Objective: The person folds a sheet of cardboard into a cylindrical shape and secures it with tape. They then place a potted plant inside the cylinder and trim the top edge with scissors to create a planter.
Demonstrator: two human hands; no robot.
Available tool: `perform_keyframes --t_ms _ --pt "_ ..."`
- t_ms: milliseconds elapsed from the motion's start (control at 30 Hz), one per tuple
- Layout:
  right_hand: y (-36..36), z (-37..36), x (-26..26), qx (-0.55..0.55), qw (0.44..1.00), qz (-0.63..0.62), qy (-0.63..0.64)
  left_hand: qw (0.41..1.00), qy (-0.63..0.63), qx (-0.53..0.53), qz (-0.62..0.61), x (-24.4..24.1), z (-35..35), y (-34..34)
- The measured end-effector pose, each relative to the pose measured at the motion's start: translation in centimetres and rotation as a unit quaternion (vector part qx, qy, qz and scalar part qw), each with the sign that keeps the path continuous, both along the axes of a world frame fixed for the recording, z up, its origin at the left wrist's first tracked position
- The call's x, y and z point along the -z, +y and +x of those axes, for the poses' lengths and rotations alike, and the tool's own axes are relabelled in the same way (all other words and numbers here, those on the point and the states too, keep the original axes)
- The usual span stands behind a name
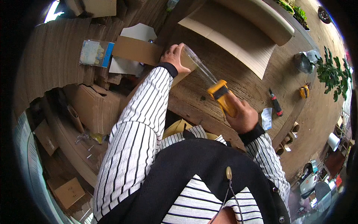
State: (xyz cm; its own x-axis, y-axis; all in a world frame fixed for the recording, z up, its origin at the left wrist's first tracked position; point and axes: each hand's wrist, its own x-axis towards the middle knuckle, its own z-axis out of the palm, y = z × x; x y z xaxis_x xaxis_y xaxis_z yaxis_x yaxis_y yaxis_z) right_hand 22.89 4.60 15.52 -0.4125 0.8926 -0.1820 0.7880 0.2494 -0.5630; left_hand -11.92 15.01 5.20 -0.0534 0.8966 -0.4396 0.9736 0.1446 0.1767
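Note:
My left hand (174,58) grips the end of a small cardboard box (186,62), thumb and fingers spread across it. A strip of clear packing tape (202,65) stretches taut from the far edge of that box, by my fingertips. The strip runs to a yellow tape dispenser (217,88), which has a black band. My right hand (242,115) is closed around the dispenser's handle, to the right and nearer my body than the box. Part of the box is hidden by my left hand and sleeve.
A kraft paper roll (268,19) lies partly unrolled on the wooden table (237,72). To the right are a red-and-black utility knife (276,105), a printed slip (266,118) and a yellow tape measure (304,91). Flat cardboard stacks (56,56) stand at left.

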Motion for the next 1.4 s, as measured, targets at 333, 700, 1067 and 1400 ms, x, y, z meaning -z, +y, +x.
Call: perform_keyframes --t_ms 333,700,1067,1400 --pt "8.0 -9.2 8.2 -0.041 0.963 -0.212 -0.159 0.970 -0.237 0.045 -0.039 3.9 -7.4 5.0" --pt "6.6 -9.6 9.1 -0.023 0.988 -0.133 -0.071 0.868 -0.449 -0.010 -0.209 5.8 -7.7 5.5" --pt "-14.6 2.9 8.0 0.135 0.978 -0.153 0.043 0.806 -0.555 0.125 -0.164 7.6 4.5 -6.9" --pt "-2.8 -5.0 4.5 0.038 0.993 -0.110 0.002 0.991 -0.035 0.085 0.101 3.5 5.6 -10.6"
